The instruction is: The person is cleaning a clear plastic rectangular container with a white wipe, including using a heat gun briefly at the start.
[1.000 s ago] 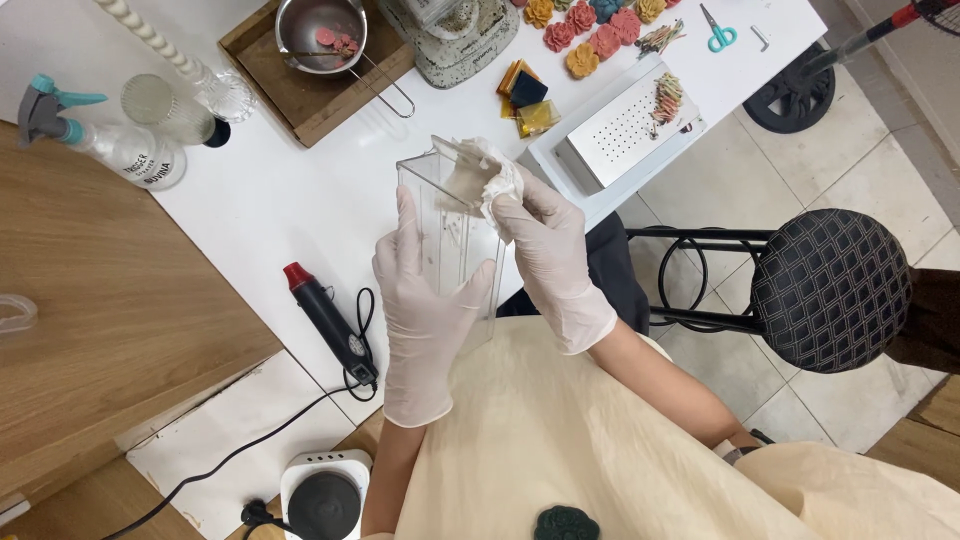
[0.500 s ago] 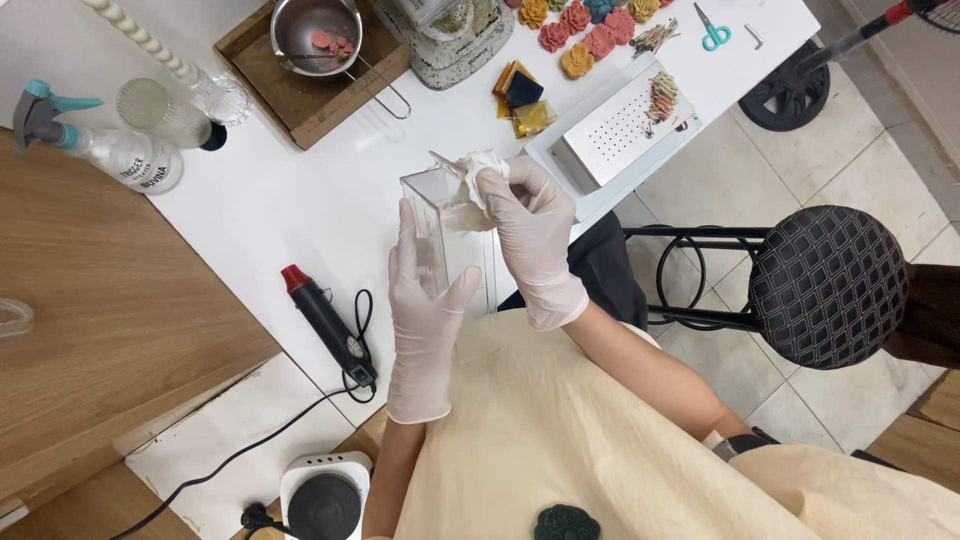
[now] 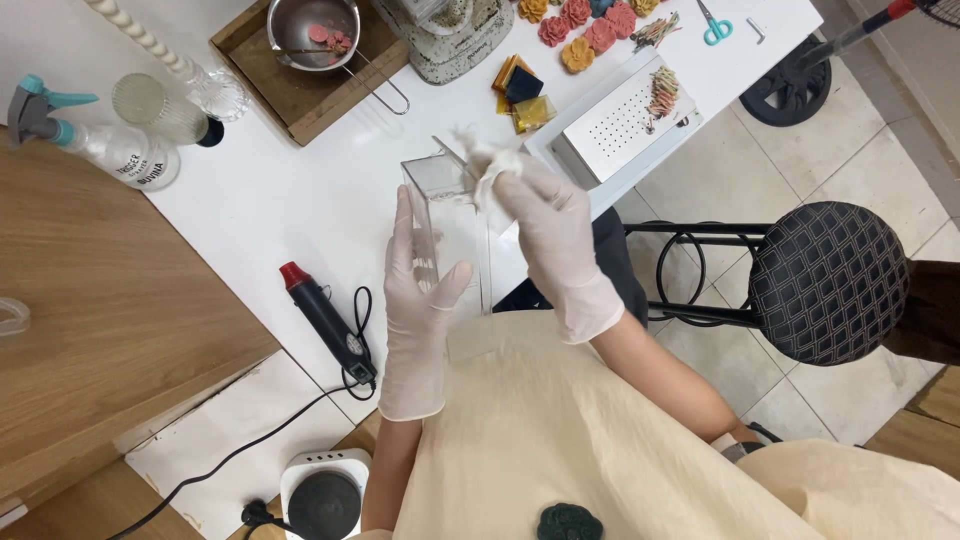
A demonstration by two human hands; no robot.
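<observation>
Left hand: the left hand point(image 3: 422, 300), in a white glove, is wrapped around the side of a clear box point(image 3: 455, 225), fingers stretched up along its near wall and thumb spread to the right across its face.
Right hand: the right hand point(image 3: 555, 235), also gloved in white, is closed on a crumpled white cloth point(image 3: 490, 165) and presses it against the upper right edge of the box.
Clear box: a tall transparent rectangular container, held up just above the centre of the frame, over the near edge of the white table point(image 3: 270, 200); its open end points toward the top of the frame.
Cloth: bunched at the mouth of the box, partly hidden under the right fingers.
Just beside the hands: a perforated metal tray point(image 3: 620, 120) lies to the upper right, with a small bundle of coloured sticks point(image 3: 662, 92) on it; orange and dark squares point(image 3: 522, 88) lie above the box.
Lower left of the hands: a black heat gun with a red tip point(image 3: 325, 320) lies on the table, its cord trailing toward the bottom of the frame.
Top of the frame: a metal pot point(image 3: 312, 30) sits on a wooden tray point(image 3: 290, 95); flower-shaped pieces point(image 3: 585, 30) in red and orange and teal-handled scissors point(image 3: 714, 25) lie to the right.
Upper left: a spray bottle point(image 3: 95, 145) with a teal trigger lies beside a clear glass point(image 3: 160, 105).
Right side: a round black stool point(image 3: 828, 282) stands on the tiled floor.
</observation>
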